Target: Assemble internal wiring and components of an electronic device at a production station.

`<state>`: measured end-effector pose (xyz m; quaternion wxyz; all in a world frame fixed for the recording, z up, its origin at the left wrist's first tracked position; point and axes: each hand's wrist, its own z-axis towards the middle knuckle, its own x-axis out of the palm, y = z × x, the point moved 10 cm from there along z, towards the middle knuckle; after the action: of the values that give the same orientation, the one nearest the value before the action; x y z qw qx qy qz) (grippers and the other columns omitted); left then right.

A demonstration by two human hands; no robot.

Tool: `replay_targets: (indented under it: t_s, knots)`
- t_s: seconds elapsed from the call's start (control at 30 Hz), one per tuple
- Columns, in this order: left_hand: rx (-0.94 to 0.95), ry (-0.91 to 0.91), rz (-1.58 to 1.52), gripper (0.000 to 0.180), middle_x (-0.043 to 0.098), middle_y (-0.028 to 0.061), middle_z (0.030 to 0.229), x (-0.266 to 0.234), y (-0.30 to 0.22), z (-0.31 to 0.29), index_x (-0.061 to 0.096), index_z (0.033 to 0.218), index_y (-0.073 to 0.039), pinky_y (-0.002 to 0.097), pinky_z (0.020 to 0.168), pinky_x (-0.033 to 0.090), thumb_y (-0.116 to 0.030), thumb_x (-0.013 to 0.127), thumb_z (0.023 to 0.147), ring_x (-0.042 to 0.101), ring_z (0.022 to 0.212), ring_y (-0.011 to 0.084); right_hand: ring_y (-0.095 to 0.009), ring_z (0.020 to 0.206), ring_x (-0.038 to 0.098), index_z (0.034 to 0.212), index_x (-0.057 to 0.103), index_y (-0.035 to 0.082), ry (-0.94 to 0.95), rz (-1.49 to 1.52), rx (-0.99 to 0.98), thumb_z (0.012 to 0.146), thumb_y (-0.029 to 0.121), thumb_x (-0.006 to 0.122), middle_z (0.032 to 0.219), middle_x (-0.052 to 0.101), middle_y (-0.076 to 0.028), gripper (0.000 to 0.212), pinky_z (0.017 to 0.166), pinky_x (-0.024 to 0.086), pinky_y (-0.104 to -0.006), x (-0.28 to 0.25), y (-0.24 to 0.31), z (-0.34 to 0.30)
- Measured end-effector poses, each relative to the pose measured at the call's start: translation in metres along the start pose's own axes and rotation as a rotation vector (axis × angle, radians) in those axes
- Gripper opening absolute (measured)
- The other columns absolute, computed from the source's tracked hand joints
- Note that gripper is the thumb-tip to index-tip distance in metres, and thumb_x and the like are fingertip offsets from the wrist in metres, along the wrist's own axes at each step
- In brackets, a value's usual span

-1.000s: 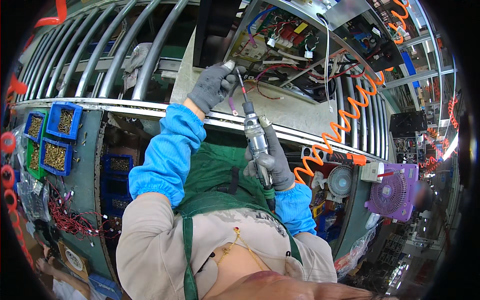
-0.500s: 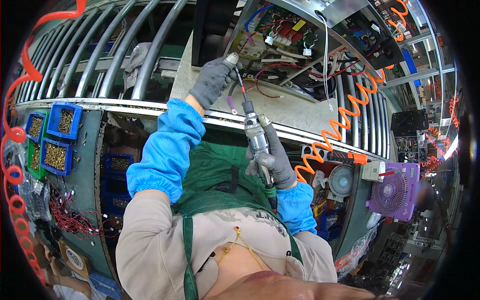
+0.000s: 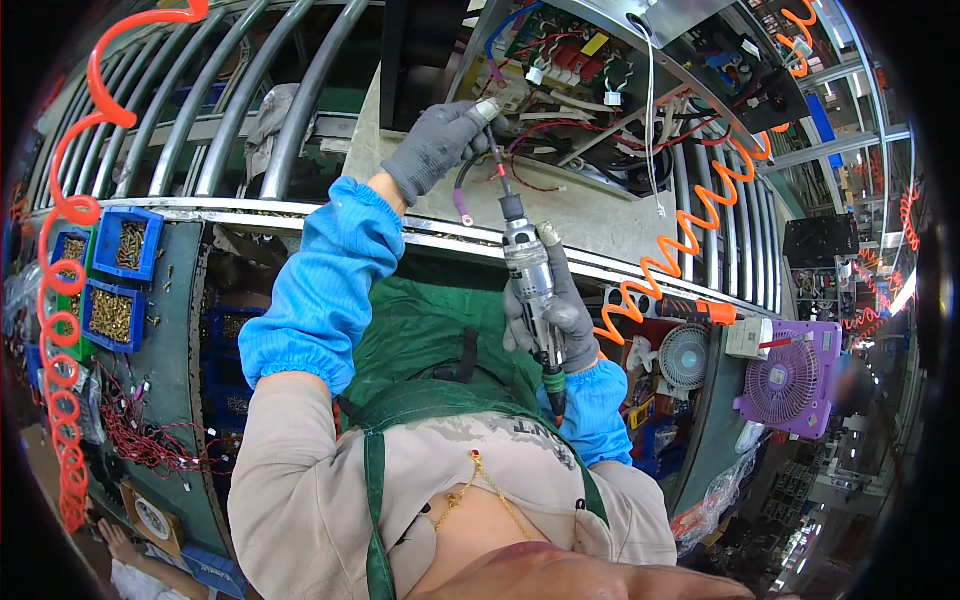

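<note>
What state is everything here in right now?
Right hand: gloved, gripping power driver.
Left hand: gloved, at the tip of the bit.
Power driver: held; whether running, can't tell.
Metal housing: open, insides exposed.
Blue bins: holding metal fasteners.
Red wires: tangled pile.
Purple fan: running or not, unclear.
Red hose: coiled.

The green bench (image 3: 182, 350) carries blue bins (image 3: 153, 246) and tangled red wires (image 3: 140, 436).
</note>
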<state>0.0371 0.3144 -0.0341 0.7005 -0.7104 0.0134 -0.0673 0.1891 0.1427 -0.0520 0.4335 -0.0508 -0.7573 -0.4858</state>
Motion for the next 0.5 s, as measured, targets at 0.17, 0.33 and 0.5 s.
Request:
replay_targets:
  t_s: [0.17,0.33,0.5]
  knots:
    - [0.048,-0.074,-0.015,0.033,0.051,-0.0046,0.06,-0.001,-0.026,-0.002,0.069,0.095,-0.008,0.0184,0.048,0.035,-0.039,0.056,0.093,0.042,0.052,0.0031,-0.023,0.05,0.06,0.149,0.013,0.031,-0.073,-0.068,-0.082,0.069,0.023,0.077,0.087,0.056,-0.019,0.102,0.053,0.058,-0.0404,0.0,0.012,0.001]
    - [0.654,-0.399,0.297,0.034,0.054,0.0008,0.062,-0.004,-0.109,-0.017,0.062,0.102,-0.003,0.0259,0.055,0.042,-0.035,0.054,0.093,0.049,0.057,0.0097,-0.022,0.052,0.06,0.148,0.016,0.031,-0.105,0.0,-0.181,0.069,0.019,0.074,0.088,0.056,-0.017,0.099,0.054,0.059,-0.0384,-0.005,0.032,0.003]
    - [0.711,-0.607,0.859,0.045,0.063,0.0193,0.07,0.015,-0.126,0.012,0.062,0.096,0.001,0.0403,0.066,0.048,-0.042,0.05,0.092,0.063,0.076,0.0342,-0.021,0.052,0.061,0.148,0.017,0.03,-0.088,-0.015,-0.21,0.068,0.022,0.076,0.087,0.057,-0.016,0.1,0.054,0.059,-0.0379,-0.009,0.038,0.005]
